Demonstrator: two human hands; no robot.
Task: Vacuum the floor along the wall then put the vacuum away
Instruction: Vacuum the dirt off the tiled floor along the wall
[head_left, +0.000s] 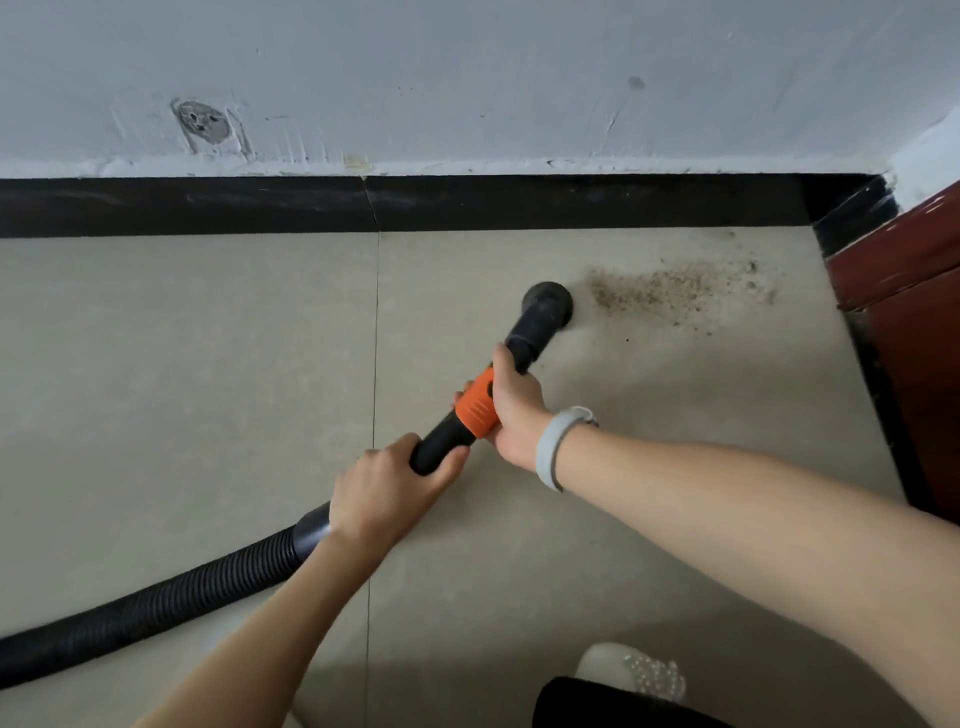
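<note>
A black vacuum wand with an orange collar (478, 402) slants across the beige tiled floor (182, 364). Its round black nozzle (548, 306) rests on the floor just left of a patch of brown dirt (670, 291) that lies close to the wall. My right hand (514, 410) grips the wand at the orange collar. My left hand (387, 491) holds the black tube lower down, just above the ribbed hose (156, 603), which runs off to the lower left. The vacuum's body is out of view.
A black baseboard (363, 205) runs under the white wall (467, 78). Dark red furniture or a door (909, 322) stands at the right, forming a corner. My foot in a pale shoe (623, 670) is at the bottom.
</note>
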